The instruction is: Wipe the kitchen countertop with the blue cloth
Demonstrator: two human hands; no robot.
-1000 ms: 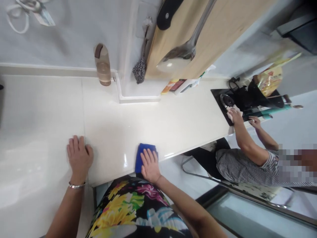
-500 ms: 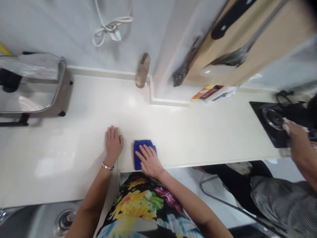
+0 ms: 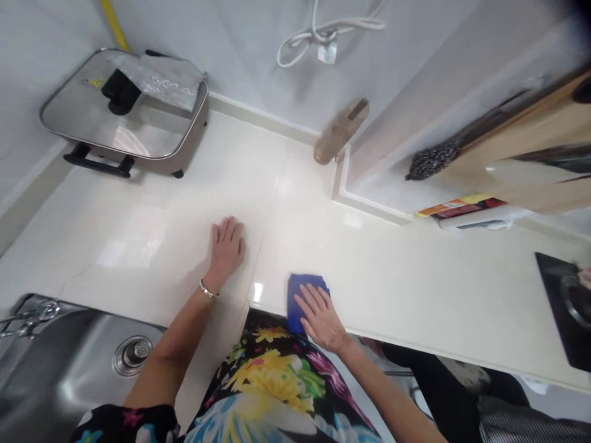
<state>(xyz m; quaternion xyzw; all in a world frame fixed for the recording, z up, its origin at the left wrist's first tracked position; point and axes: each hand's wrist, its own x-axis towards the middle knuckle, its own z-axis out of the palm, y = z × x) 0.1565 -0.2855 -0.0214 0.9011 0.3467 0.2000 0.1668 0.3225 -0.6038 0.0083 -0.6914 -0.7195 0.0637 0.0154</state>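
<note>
My left hand point(image 3: 226, 247) lies flat on the cream countertop point(image 3: 397, 289), fingers stretched out, holding nothing; a metal bracelet sits on its wrist. My right hand point(image 3: 320, 314) presses flat on a folded blue cloth point(image 3: 295, 292) at the counter's front edge, fingers spread over it. The cloth hangs slightly over the edge. My flowered garment shows below both hands.
An electric skillet with a glass lid point(image 3: 127, 114) stands at the back left. A steel sink point(image 3: 69, 363) is at the lower left. A brown bottle point(image 3: 339, 132) leans by the wall corner. A black stove point(image 3: 566, 304) is at the right, with another person's dark clothing below.
The view swung left, bringing the skillet and sink into sight. The blue cloth under my right hand shifted toward the counter's front edge. The other person's hands left the view.
</note>
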